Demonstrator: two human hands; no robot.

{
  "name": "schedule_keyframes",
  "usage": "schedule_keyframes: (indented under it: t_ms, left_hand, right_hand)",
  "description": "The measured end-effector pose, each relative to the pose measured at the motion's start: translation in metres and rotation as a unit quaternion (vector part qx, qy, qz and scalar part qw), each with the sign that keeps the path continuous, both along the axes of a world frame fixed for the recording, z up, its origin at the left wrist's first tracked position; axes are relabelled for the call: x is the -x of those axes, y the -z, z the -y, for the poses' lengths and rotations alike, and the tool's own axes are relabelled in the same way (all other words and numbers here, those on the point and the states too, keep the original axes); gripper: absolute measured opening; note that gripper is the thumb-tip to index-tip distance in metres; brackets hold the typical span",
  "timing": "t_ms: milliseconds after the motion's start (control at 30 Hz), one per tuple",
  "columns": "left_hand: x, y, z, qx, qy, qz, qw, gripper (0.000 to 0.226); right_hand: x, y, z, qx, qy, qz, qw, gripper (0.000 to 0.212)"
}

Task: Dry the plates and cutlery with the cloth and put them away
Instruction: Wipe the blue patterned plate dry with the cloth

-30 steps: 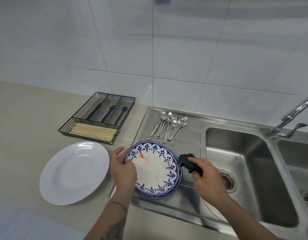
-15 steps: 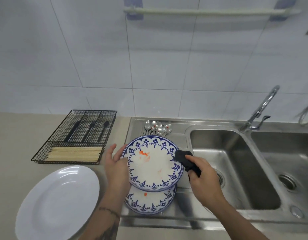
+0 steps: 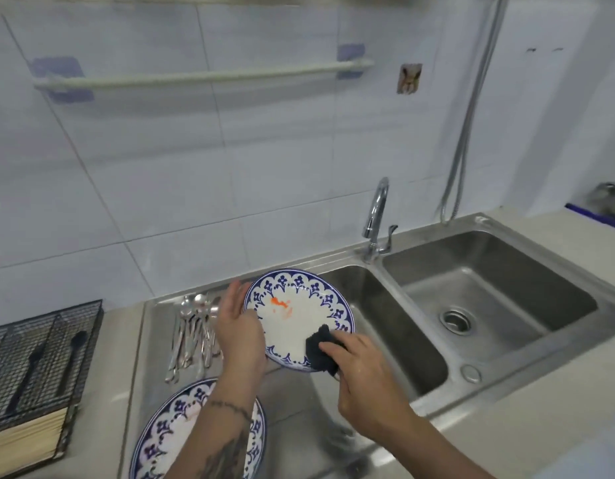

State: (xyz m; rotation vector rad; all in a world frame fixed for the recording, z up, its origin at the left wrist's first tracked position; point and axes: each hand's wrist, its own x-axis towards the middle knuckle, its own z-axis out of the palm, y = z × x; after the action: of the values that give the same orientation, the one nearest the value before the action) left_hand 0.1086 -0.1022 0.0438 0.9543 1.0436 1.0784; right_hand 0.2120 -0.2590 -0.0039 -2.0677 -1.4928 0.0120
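My left hand [image 3: 238, 331] holds a blue-patterned plate [image 3: 299, 314] by its left rim, tilted up over the edge of the left sink basin. The plate has an orange smear near its middle. My right hand [image 3: 363, 369] grips a dark cloth [image 3: 320, 350] and presses it against the plate's lower right part. A second blue-patterned plate [image 3: 168, 430] lies flat on the steel drainboard under my left forearm. Several spoons [image 3: 192, 333] lie on the drainboard to the left of the held plate.
A black wire cutlery tray [image 3: 40, 361] with dark utensils and wooden chopsticks [image 3: 23, 440] sits on the counter at left. Two steel sink basins [image 3: 489, 299] and a tap [image 3: 377, 216] fill the right. A towel rail [image 3: 202, 76] is on the tiled wall.
The top plate has been lifted off the stack and carried up and right toward the basin. The cloth has moved from the rim onto the plate's face. The view swung right; the white plate left it.
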Motion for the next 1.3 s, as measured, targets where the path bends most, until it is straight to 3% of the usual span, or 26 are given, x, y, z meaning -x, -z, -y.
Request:
schedule_keyframes:
  t_ms: [433,800,1300]
  left_hand:
    - [-0.126,-0.004,0.034,-0.106,-0.005,-0.056,0.993,0.067]
    - [-0.150,-0.001,0.040,-0.163,-0.070,-0.084,0.981,0.067]
    - [-0.145,-0.012,0.037,-0.245,-0.077,-0.110,0.960,0.068]
  right_hand:
    - [-0.099,0.021,0.013,0.033,-0.026,-0.104,0.994,0.057]
    - [-0.120,0.029,-0.001,0.038,-0.102,-0.175,0.979,0.056]
    - [-0.115,0.029,-0.021,0.034,-0.090,-0.209,0.973,0.054]
